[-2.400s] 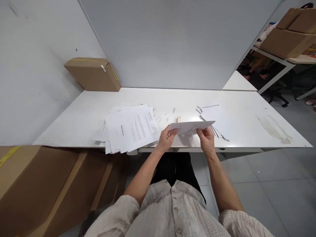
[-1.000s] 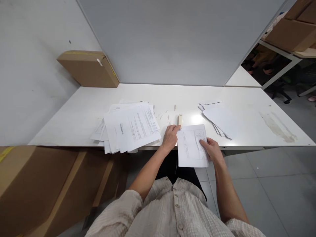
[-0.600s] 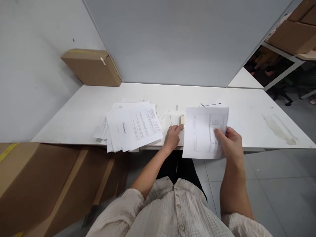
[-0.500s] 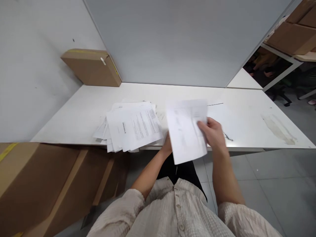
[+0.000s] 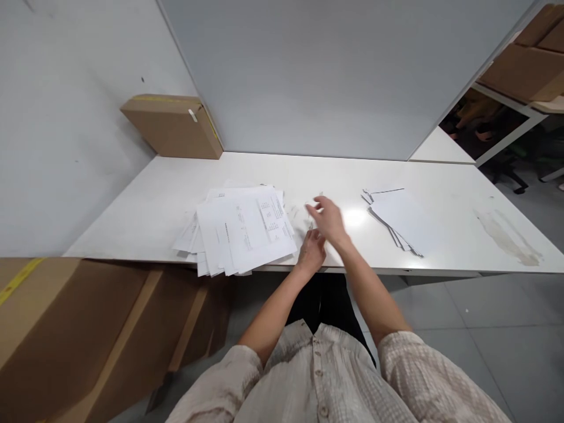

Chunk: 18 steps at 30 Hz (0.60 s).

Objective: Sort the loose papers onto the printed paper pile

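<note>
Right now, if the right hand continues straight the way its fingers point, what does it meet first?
Probably the loose paper stack: the right hand points left over the table, with only tiny scraps between. Its height is unclear.

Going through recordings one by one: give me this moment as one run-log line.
left hand: near table edge, holds nothing visible | right hand: open, empty, above table | printed pile: left | blank stack: right

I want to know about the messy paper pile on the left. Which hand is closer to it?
The left hand: it sits beside the pile's right edge. The right hand is slightly farther right, over the table.
</note>
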{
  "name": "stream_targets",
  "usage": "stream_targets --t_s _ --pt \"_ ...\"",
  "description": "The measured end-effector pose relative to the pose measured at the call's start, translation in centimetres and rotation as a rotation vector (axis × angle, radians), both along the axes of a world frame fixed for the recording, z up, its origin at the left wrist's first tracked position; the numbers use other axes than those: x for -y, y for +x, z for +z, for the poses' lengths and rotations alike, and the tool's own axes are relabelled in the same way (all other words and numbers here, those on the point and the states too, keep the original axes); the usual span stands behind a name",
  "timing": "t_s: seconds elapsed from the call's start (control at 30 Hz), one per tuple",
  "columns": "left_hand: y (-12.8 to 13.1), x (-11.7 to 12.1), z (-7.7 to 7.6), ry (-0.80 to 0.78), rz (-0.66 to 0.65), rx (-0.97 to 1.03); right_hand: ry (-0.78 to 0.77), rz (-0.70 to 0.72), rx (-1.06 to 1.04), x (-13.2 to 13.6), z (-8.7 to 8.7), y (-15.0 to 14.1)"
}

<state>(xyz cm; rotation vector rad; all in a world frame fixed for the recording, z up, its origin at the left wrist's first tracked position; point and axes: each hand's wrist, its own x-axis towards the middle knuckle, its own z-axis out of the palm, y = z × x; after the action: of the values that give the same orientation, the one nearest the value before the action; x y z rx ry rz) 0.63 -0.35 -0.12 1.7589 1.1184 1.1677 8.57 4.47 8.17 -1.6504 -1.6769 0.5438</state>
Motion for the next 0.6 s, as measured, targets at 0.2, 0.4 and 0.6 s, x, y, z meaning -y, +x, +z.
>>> stream_targets --t_s 0.2,0.4,0.6 --pt "0.1 0.1 -0.6 0.275 0.054 -0.426 -0.034 -0.433 0.490 1.7 -2.8 16.3" --pt "0.1 0.1 -0.8 0.307 0.077 -0.445 -0.269 -0.411 0.540 2.3 -4.5 21.2" --pt "0.1 0.0 -0.7 0.286 0.071 -0.431 -0.180 -0.403 0.568 2.7 -4.1 21.1"
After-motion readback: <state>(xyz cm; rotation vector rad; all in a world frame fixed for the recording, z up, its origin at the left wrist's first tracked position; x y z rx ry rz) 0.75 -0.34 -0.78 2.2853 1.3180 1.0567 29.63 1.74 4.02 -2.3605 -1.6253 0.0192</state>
